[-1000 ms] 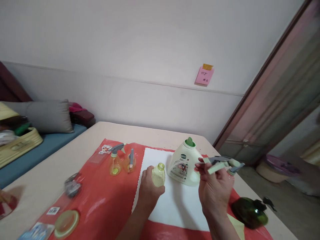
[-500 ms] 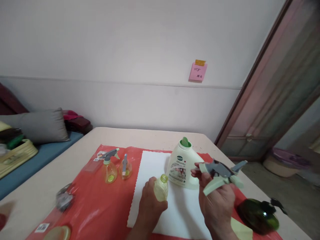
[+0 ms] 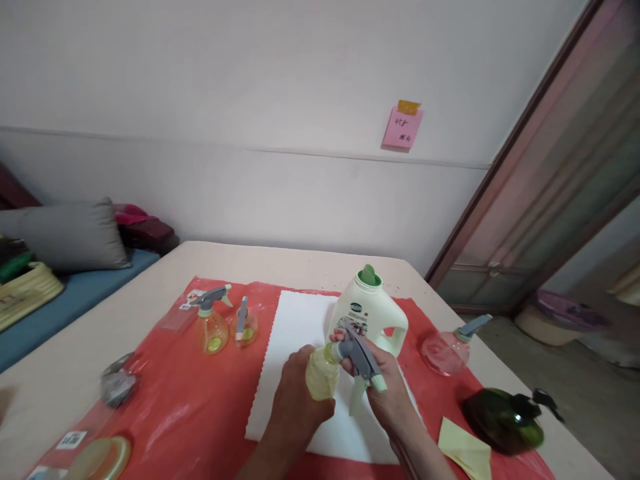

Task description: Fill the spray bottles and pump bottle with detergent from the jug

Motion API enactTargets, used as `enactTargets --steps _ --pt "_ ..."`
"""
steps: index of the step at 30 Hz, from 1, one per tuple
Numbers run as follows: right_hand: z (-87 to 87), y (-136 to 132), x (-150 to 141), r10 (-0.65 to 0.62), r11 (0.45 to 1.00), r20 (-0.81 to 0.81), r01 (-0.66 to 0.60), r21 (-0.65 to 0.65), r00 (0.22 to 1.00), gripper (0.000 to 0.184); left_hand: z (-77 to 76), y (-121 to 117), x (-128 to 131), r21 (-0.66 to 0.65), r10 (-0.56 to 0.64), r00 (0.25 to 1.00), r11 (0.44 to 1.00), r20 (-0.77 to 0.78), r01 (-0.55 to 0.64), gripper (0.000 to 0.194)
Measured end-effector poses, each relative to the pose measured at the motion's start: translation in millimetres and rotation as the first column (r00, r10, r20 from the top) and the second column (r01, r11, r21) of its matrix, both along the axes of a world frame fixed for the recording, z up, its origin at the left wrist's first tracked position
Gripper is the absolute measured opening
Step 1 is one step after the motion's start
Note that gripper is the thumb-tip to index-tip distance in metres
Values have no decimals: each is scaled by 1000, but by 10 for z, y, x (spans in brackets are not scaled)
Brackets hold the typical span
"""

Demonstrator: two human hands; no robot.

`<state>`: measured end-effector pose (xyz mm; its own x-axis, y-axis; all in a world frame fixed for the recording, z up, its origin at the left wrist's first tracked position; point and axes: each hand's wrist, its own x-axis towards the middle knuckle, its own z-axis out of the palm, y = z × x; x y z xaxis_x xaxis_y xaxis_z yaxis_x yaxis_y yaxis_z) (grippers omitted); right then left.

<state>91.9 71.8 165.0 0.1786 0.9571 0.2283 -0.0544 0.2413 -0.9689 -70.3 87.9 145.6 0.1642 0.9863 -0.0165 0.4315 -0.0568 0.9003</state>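
Wraps the left hand (image 3: pixel 300 395) tightly round the pale yellow bottle (image 3: pixel 321 377), above the white mat (image 3: pixel 300 313). Tilts its long axis up to the right, mouth against the grey spray head (image 3: pixel 361 353) pinched in the right hand (image 3: pixel 389 390); cannot tell whether fully seated. Aims the nozzle (image 3: pixel 379 383) down to the near right, trigger (image 3: pixel 357 399) hanging below. Has the detergent jug (image 3: pixel 367 303) close behind, partly covered by the right hand; farther off, two spray bottles (image 3: pixel 215 332) at left, a pink bottle (image 3: pixel 443 353) and a dark green pump bottle (image 3: pixel 500 420) at right.
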Motion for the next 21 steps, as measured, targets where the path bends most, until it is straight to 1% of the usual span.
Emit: enactTargets --steps 3,5,7,11,14,16,19,21 --pt "-73 17 -22 24 999 -53 -27 -46 998 45 -28 -52 6 7 -34 998 999 54 33 70" --pt "-113 23 -12 37 997 -73 -42 -65 997 44 -28 -83 16 -17 -32 998 999 62 33 68" --pt "-128 29 15 51 996 -56 -54 -69 997 40 -22 -98 29 -7 -48 997 999 52 49 65" --pt "-115 41 82 76 996 37 -75 -49 996 36 -44 -81 58 62 -84 996 994 -23 86 63" --pt "-117 51 65 73 996 75 -69 -53 994 34 -94 -56 82 115 -61 993 991 -102 72 63" --pt "-132 62 -13 38 998 36 -37 -41 999 34 -124 -46 97 130 -28 991 990 -134 46 61" --pt "-165 80 -202 -47 998 -110 43 -39 993 35 -136 -42 109 142 20 989 990 -146 1 62" --pt "-182 85 -325 -110 993 -185 101 -55 977 35 -117 -46 109 165 23 988 986 -151 3 59"
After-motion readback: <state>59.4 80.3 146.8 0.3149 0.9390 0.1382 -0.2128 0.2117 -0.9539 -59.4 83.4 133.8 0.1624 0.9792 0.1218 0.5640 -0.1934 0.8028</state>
